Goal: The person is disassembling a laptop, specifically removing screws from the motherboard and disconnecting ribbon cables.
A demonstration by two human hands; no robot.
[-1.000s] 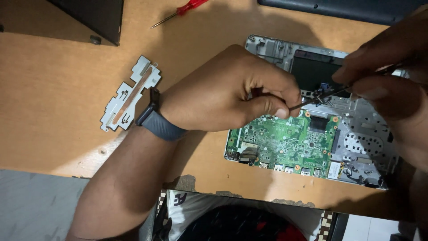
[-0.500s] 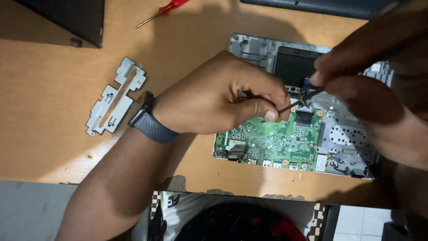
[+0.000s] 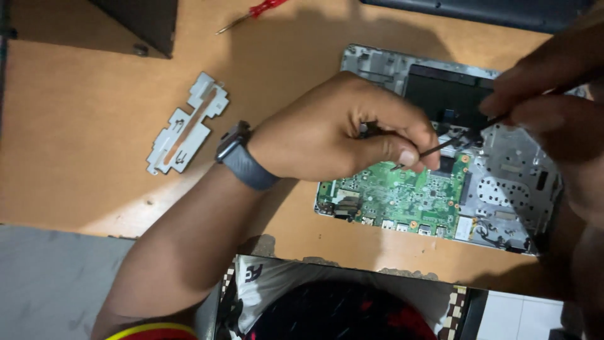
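Observation:
An opened laptop base (image 3: 516,189) lies on the wooden table, its green circuit board (image 3: 402,201) exposed at the front. My left hand (image 3: 333,135), with a dark watch (image 3: 242,160) on the wrist, rests over the board's upper left, fingers curled around a small dark object (image 3: 368,129). My right hand (image 3: 547,94) comes in from the right and pinches a thin dark tool (image 3: 453,141). The tool slants down-left, and its tip is by my left thumb, just above the board.
A grey metal bracket (image 3: 182,126) lies on the table to the left. A red-handled screwdriver (image 3: 251,14) lies at the back. A dark panel (image 3: 141,19) sits at the back left, another dark slab (image 3: 478,9) at the back right. Patterned cloth (image 3: 340,302) lies below the table edge.
The view has shifted a little, so everything sits slightly further right in frame. Both hands stay at the same spot over the board with the thin tool between them.

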